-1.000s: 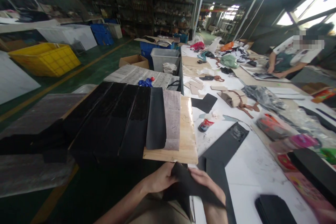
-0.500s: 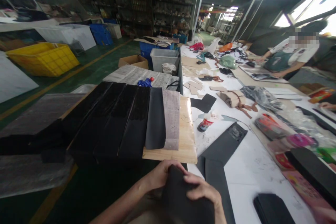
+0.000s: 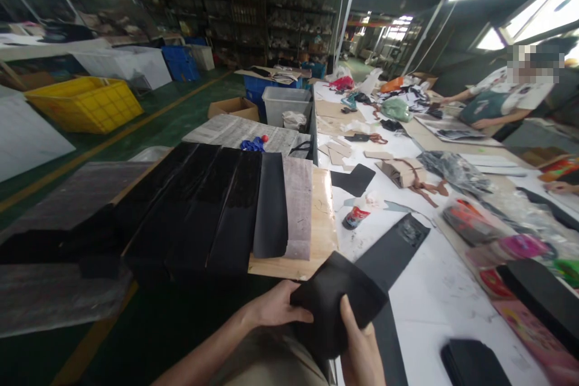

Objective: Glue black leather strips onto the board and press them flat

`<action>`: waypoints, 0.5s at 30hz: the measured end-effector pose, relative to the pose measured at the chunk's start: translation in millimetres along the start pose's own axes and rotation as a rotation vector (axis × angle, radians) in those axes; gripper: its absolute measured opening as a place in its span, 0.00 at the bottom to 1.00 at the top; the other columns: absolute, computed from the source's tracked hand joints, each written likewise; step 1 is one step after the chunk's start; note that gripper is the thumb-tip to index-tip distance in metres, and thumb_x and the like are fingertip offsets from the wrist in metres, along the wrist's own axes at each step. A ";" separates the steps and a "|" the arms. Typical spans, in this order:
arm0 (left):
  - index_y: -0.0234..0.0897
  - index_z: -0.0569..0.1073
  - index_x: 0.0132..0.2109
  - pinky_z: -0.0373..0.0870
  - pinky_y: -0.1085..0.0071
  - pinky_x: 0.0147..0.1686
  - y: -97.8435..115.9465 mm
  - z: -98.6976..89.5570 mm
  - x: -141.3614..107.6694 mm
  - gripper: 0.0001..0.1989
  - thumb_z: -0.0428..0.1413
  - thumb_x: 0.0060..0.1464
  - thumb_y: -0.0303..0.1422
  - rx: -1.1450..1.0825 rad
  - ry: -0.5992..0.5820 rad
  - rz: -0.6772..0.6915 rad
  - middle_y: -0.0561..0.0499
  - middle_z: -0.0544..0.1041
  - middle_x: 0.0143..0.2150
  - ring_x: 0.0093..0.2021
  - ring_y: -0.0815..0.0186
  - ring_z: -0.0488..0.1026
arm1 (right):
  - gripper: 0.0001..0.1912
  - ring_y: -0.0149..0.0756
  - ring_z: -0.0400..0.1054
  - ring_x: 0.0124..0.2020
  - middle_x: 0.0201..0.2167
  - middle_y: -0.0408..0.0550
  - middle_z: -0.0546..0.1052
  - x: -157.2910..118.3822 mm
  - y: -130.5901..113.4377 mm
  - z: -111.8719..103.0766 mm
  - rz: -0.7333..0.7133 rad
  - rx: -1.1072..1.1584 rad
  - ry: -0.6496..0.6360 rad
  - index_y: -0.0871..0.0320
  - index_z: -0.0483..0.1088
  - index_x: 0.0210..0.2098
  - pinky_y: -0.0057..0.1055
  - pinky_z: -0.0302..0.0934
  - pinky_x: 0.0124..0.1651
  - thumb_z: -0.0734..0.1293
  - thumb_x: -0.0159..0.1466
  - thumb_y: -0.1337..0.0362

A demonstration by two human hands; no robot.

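Observation:
Between my hands is a black sheet piece (image 3: 337, 295), bent and tilted up over the table's near edge; whether it is leather or fabric I cannot tell. My left hand (image 3: 280, 303) grips its left edge with the thumb on top. On its lower right side, my right hand (image 3: 359, 338) pinches it, thumb laid across the face. Behind it on the white table lies a long dark strip (image 3: 393, 250). Several black panels (image 3: 190, 205) are laid side by side on a board to the left, with a dark grey panel (image 3: 271, 211) at their right end.
A small red-labelled container (image 3: 355, 217) stands on the white table (image 3: 425, 313). A stack of black pieces (image 3: 474, 362) lies at the near right. Farther back are cardboard pieces, plastic bags and a co-worker (image 3: 506, 96). A yellow bin (image 3: 85, 102) stands on the floor at left.
The black piece has risen and turned so its broad face shows. My right hand has shifted down to its lower right side, while my left hand stays on its left edge.

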State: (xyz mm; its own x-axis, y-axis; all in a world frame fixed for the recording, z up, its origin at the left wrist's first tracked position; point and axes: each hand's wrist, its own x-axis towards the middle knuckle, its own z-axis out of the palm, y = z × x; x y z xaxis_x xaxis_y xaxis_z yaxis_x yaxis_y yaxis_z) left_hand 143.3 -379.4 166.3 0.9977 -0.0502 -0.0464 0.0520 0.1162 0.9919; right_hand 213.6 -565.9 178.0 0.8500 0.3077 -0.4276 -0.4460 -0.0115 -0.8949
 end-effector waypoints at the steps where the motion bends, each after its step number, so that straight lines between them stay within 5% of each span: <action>1: 0.35 0.81 0.44 0.72 0.65 0.45 -1.1 -0.7 -2.5 0.22 0.64 0.54 0.50 0.016 -0.014 -0.011 0.49 0.80 0.39 0.42 0.57 0.75 | 0.24 0.51 0.78 0.49 0.45 0.52 0.84 -2.9 2.0 -0.1 -0.111 -0.087 -0.037 0.54 0.82 0.45 0.40 0.75 0.50 0.76 0.56 0.46; 5: 0.36 0.81 0.41 0.71 0.65 0.48 3.3 8.4 -9.9 0.14 0.60 0.61 0.43 0.100 0.079 -0.042 0.50 0.81 0.40 0.43 0.58 0.76 | 0.12 0.51 0.76 0.53 0.47 0.51 0.83 -6.6 -12.2 -3.6 -0.531 -0.309 -0.212 0.50 0.84 0.35 0.40 0.69 0.59 0.74 0.60 0.50; 8: 0.36 0.80 0.41 0.70 0.67 0.47 8.4 18.0 -6.1 0.11 0.58 0.63 0.39 0.222 0.165 -0.083 0.51 0.81 0.40 0.43 0.59 0.77 | 0.16 0.51 0.74 0.56 0.53 0.52 0.81 0.9 -27.9 -4.5 -0.386 -0.178 -0.119 0.51 0.82 0.43 0.42 0.69 0.59 0.74 0.61 0.50; 11: 0.36 0.79 0.41 0.70 0.69 0.42 6.7 22.2 -0.5 0.12 0.57 0.64 0.40 0.269 0.185 -0.102 0.51 0.81 0.38 0.40 0.60 0.76 | 0.25 0.51 0.77 0.50 0.48 0.53 0.83 3.9 -27.4 -1.4 -0.159 -0.062 -0.030 0.55 0.79 0.51 0.43 0.73 0.53 0.77 0.58 0.52; 15: 0.36 0.79 0.44 0.71 0.64 0.48 -1.5 21.5 -6.5 0.15 0.58 0.64 0.44 0.054 0.272 -0.081 0.48 0.81 0.42 0.45 0.58 0.76 | 0.13 0.49 0.77 0.50 0.48 0.51 0.83 -8.7 -12.3 6.0 -0.446 -0.255 -0.073 0.53 0.83 0.42 0.40 0.72 0.57 0.74 0.62 0.53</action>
State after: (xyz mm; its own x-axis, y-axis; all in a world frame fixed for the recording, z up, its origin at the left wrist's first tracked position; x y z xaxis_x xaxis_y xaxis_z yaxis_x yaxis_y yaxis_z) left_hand 135.7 -400.5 167.7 0.9660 0.2114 -0.1487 0.1370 0.0694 0.9881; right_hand 210.0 -562.8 193.5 0.9162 0.4006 0.0041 0.0451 -0.0930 -0.9946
